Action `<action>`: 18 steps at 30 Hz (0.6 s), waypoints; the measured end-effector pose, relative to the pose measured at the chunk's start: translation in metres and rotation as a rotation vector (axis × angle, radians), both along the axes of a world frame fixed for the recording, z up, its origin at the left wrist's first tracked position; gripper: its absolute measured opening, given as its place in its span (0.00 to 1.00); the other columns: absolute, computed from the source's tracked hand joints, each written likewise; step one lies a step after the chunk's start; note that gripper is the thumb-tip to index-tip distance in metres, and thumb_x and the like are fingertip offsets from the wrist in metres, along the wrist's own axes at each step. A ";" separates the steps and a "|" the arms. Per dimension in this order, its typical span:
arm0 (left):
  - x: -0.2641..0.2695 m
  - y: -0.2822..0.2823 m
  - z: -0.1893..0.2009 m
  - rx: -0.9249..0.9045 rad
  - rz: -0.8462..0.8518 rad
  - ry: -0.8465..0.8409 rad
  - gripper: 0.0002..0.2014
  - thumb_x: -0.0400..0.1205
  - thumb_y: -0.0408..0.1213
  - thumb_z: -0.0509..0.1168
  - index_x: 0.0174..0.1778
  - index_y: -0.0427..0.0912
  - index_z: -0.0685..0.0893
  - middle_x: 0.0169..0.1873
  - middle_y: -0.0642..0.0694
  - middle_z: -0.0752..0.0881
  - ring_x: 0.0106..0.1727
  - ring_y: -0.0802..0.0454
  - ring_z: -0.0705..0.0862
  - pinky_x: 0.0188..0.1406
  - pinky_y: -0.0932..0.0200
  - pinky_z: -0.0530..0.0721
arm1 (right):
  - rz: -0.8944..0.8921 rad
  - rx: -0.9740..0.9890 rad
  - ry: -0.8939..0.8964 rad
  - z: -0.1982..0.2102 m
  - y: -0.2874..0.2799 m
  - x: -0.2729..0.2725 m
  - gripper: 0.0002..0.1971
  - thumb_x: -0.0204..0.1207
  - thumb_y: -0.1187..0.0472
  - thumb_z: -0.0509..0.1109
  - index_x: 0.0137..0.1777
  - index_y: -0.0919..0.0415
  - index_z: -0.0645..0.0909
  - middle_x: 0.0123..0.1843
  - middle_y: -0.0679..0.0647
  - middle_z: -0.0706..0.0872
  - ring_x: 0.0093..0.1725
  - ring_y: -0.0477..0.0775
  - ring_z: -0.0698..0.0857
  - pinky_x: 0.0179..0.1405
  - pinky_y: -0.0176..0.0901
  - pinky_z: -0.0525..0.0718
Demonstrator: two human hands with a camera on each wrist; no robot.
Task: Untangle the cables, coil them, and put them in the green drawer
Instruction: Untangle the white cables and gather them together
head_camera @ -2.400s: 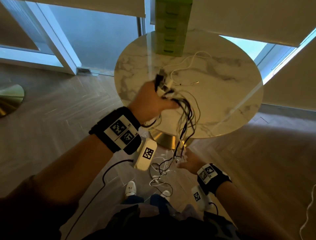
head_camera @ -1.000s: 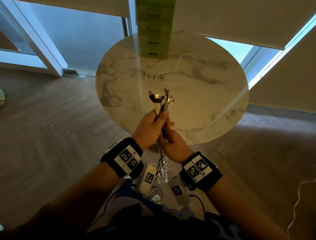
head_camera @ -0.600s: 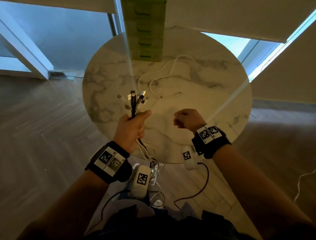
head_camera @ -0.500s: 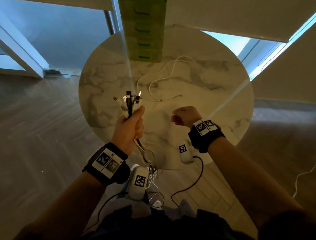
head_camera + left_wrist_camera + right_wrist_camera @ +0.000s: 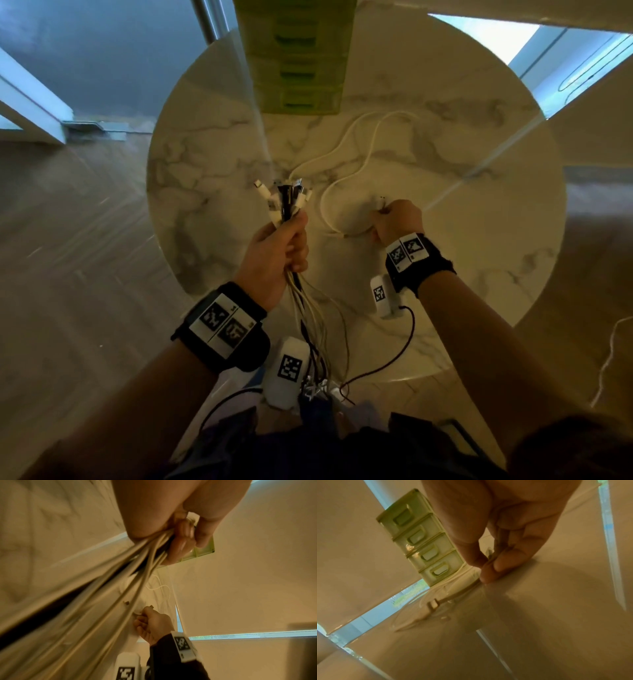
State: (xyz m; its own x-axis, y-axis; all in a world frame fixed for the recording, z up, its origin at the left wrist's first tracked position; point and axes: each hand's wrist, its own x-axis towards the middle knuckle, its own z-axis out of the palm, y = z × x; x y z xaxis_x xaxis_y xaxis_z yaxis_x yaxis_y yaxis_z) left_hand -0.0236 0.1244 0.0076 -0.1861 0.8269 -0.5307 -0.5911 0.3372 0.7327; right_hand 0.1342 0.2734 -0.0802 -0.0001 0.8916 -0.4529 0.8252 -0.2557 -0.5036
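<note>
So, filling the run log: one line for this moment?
left hand grips cable bundle | right hand pinches white cable on table

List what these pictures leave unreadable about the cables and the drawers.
- Cable count in the bundle: head view too small, left wrist view blurred; the left hand wraps them.
- Bundle's lower ends: hidden behind the wrist camera and body, head view.
- White cable end: covered by the right hand; smeared in the right wrist view.
- Drawers: top cut off by the head view's edge; contents unseen.

A round marble table (image 5: pixel 479 240) stands on wood flooring (image 5: pixel 85 257) beside bright windows (image 5: pixel 479 34).
</note>
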 end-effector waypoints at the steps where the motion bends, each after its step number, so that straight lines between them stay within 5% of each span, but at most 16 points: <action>1: 0.000 0.003 -0.001 0.005 -0.008 0.005 0.16 0.86 0.36 0.57 0.30 0.46 0.70 0.18 0.54 0.63 0.18 0.60 0.60 0.18 0.66 0.62 | 0.026 0.010 0.015 0.004 -0.005 0.003 0.12 0.74 0.56 0.64 0.41 0.65 0.83 0.40 0.62 0.89 0.39 0.61 0.86 0.38 0.48 0.86; 6: 0.015 0.007 -0.001 0.074 -0.021 0.103 0.13 0.82 0.28 0.61 0.32 0.43 0.71 0.19 0.55 0.67 0.20 0.60 0.64 0.24 0.64 0.67 | 0.053 0.188 0.263 0.040 -0.050 0.013 0.07 0.75 0.59 0.67 0.43 0.64 0.78 0.39 0.61 0.88 0.40 0.59 0.86 0.38 0.45 0.82; 10: 0.040 -0.003 0.013 0.220 -0.118 0.268 0.12 0.76 0.38 0.71 0.39 0.38 0.74 0.23 0.55 0.71 0.24 0.61 0.71 0.27 0.67 0.73 | -0.001 0.368 0.639 0.090 -0.105 0.012 0.04 0.76 0.62 0.70 0.44 0.62 0.79 0.33 0.53 0.87 0.33 0.51 0.87 0.36 0.46 0.87; 13: 0.069 -0.017 0.034 0.311 -0.176 0.322 0.17 0.74 0.44 0.64 0.50 0.33 0.76 0.29 0.57 0.83 0.31 0.65 0.81 0.33 0.72 0.78 | -0.029 0.451 0.833 0.117 -0.140 0.011 0.01 0.77 0.64 0.70 0.45 0.57 0.81 0.36 0.52 0.87 0.35 0.53 0.88 0.36 0.47 0.88; 16: 0.093 -0.039 0.041 0.286 -0.155 0.272 0.24 0.76 0.52 0.58 0.63 0.39 0.76 0.48 0.42 0.87 0.49 0.53 0.86 0.46 0.63 0.83 | -0.001 0.552 0.837 0.125 -0.165 0.027 0.03 0.78 0.64 0.69 0.47 0.58 0.83 0.37 0.51 0.88 0.34 0.47 0.87 0.34 0.39 0.86; 18: 0.109 -0.058 0.042 0.232 -0.158 0.269 0.23 0.80 0.57 0.57 0.65 0.45 0.76 0.52 0.33 0.83 0.52 0.43 0.81 0.48 0.51 0.80 | 0.082 0.661 0.777 0.125 -0.182 0.044 0.04 0.78 0.63 0.69 0.48 0.60 0.85 0.37 0.52 0.86 0.34 0.45 0.85 0.35 0.38 0.84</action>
